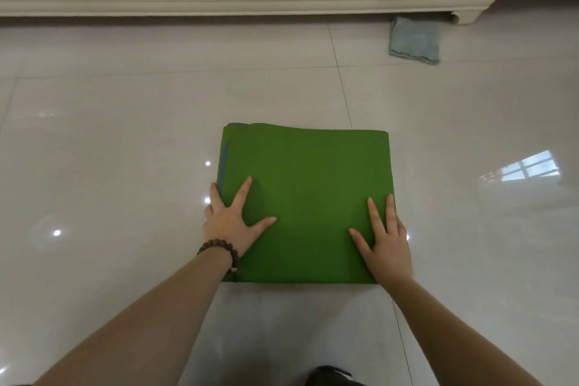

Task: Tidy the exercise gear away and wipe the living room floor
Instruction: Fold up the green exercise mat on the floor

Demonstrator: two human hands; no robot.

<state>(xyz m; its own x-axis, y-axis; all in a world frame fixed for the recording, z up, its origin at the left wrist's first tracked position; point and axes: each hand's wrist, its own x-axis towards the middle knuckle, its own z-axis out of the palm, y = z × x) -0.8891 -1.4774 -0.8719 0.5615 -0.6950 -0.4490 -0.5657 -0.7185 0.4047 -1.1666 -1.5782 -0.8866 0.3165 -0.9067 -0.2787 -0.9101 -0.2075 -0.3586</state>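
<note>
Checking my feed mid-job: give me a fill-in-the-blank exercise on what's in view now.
1. Both hands, left hand and right hand, press flat on the folded ____ mat.
2. A beaded bracelet sits on the ____ wrist.
3. The blue cloth lies on the floor, partly under the ____.

Missing words: green; left; cabinet

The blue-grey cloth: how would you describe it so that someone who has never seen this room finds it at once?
Look along the cream cabinet at the far side of the tiled floor, to its right foot. The blue-grey cloth lies flat on the floor there, its far edge tucked under the cabinet. It is small and pale, unlike the large green folded mat.
</note>
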